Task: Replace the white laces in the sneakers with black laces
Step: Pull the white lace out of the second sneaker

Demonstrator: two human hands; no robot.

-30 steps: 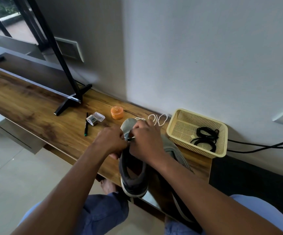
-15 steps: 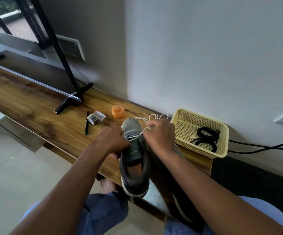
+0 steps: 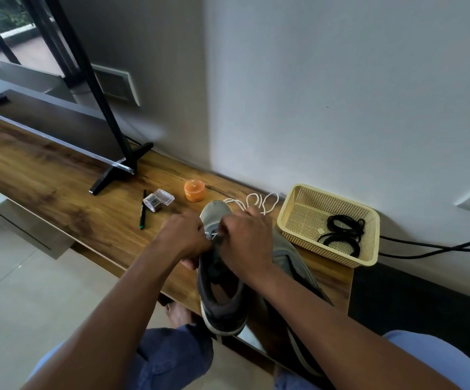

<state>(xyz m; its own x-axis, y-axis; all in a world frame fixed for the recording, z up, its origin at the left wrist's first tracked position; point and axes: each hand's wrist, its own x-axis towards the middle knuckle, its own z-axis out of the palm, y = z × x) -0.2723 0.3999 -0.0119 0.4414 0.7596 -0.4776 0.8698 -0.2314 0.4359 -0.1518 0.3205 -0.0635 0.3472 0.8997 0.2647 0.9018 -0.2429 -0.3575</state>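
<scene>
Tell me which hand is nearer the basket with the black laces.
Right. The right hand works on the sneaker just beside the basket; the left hand grips the sneaker's far side, away from it.

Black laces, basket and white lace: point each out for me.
black laces (image 3: pixel 342 231), head view, middle of the coil.
basket (image 3: pixel 298 204), head view, bare left wall.
white lace (image 3: pixel 259 202), head view, loops beyond the shoe's toe.

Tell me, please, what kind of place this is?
Probably a living room at home: a flat screen on its stand sits on a long wooden console against the wall, with a tiled floor below and wall cables.
</scene>
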